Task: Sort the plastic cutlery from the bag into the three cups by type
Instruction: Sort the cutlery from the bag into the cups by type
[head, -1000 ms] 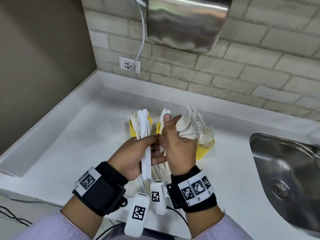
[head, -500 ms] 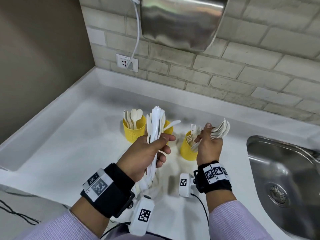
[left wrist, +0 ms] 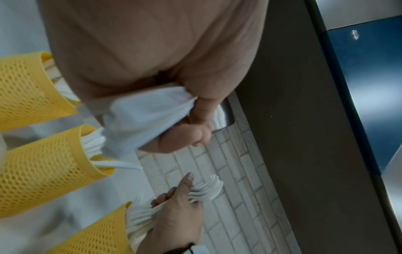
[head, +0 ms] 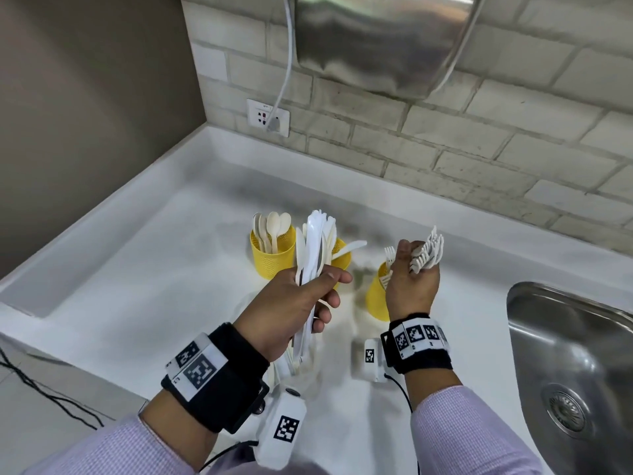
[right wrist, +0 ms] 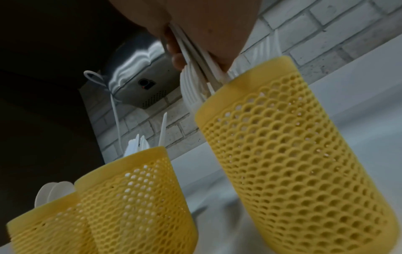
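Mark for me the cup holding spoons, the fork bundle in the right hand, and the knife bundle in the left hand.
spoon cup point(head: 272, 257): head view, on its yellow mesh wall.
fork bundle point(head: 429, 252): head view, on the tines above the fingers.
knife bundle point(head: 315, 245): head view, on the blades above the thumb.

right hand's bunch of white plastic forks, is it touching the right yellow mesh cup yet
Cannot tell. In the right wrist view the white plastic forks reach the yellow mesh cup at its rim, but the rim hides any contact. Right hand grips them.
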### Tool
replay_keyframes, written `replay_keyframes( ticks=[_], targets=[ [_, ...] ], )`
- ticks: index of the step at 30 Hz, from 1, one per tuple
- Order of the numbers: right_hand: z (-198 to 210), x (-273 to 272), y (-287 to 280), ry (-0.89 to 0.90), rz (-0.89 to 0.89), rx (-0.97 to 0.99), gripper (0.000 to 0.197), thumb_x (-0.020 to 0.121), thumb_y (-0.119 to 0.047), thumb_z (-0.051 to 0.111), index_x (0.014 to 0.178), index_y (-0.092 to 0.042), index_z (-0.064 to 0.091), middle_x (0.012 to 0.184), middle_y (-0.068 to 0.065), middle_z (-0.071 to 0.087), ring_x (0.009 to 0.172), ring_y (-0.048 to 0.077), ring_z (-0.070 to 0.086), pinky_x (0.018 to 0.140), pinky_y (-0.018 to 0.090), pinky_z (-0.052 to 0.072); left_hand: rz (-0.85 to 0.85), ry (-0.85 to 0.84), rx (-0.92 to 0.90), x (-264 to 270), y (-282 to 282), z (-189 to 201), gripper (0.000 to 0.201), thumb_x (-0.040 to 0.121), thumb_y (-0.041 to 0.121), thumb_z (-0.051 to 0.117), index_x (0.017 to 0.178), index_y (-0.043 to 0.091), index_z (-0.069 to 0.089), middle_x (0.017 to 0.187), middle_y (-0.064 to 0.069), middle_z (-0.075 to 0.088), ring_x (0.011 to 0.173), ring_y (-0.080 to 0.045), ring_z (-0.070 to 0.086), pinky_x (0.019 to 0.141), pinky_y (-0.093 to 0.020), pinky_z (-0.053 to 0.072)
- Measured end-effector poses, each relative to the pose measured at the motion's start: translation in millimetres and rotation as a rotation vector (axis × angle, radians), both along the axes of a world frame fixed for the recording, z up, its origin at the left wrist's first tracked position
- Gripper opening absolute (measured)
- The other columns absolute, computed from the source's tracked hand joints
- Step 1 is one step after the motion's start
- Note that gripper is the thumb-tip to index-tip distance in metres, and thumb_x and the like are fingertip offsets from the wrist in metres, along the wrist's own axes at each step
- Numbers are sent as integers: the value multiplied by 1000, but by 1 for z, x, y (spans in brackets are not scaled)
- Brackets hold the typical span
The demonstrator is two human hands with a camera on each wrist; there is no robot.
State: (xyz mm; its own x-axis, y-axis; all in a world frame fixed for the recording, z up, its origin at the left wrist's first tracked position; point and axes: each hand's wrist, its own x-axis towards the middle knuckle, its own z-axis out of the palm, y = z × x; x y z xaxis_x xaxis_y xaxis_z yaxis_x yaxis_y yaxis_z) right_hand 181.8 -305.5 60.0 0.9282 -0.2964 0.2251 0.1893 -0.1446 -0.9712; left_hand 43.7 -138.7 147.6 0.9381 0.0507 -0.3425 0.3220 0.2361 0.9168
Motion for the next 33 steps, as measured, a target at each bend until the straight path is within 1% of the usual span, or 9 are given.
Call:
replay_keyframes(
  ticks=[5,9,11,14,17,24,28,30,33],
  targets=[
    [-14,-1,0,-1,32,-24,34,96,-29,69,115,-5,57,87,-9,64,74,-5,61,77,14,48,-4,-1,18,4,-1,2,25,106,25,54,110,10,74,73,0,58,55,-13,49,52,-24,42],
    [-12,0,-1,-49,6,-4,33,90,-25,72,108,-39,49,92,7,68,77,15,66,80,31,53,-8,6,29,6,-2,2,25,106,24,54,109,10,74,72,0,58,55,-13,49,52,-24,42],
    [-9,-1,-3,-47,-20,9,40,87,-23,74,101,-46,45,91,13,68,75,22,67,75,29,53,-12,8,35,8,-3,2,25,106,24,53,109,10,74,72,1,58,55,-13,49,52,-24,42],
    [-6,-5,-4,-19,-27,37,44,86,-20,78,107,-40,45,85,5,68,71,17,67,72,24,52,-10,9,36,11,-4,2,25,106,24,54,108,10,74,71,0,58,54,-14,49,52,-24,42],
    [-6,-6,-3,28,-17,26,49,83,-23,81,113,-34,45,84,-6,66,73,16,68,74,33,56,-12,13,33,14,-6,2,25,105,25,54,107,10,74,71,1,57,54,-13,49,51,-23,42],
    [-3,-6,-3,-136,88,81,58,84,-9,79,128,-22,43,102,6,66,90,21,65,85,30,52,-24,-1,36,21,-8,1,25,105,25,55,105,11,75,72,-1,57,54,-14,50,51,-24,42],
    [0,-3,-7,-285,83,-217,21,91,-8,63,110,-15,64,101,1,64,92,23,65,84,21,50,-37,-12,37,23,-8,-1,24,105,25,55,105,11,75,72,0,57,55,-15,50,52,-25,43],
    [-1,-2,-10,-373,58,-416,24,88,-1,54,103,-11,70,105,2,64,96,22,63,84,17,47,-39,-17,41,23,-7,-2,25,105,25,55,105,11,76,73,-1,57,55,-15,50,52,-25,43],
    [-3,0,-13,-404,74,-628,35,86,-2,46,109,-7,72,117,6,67,114,26,59,100,36,47,-36,-29,57,24,-6,-2,25,105,27,56,105,12,76,73,-2,57,54,-16,49,52,-25,42]
  ],
)
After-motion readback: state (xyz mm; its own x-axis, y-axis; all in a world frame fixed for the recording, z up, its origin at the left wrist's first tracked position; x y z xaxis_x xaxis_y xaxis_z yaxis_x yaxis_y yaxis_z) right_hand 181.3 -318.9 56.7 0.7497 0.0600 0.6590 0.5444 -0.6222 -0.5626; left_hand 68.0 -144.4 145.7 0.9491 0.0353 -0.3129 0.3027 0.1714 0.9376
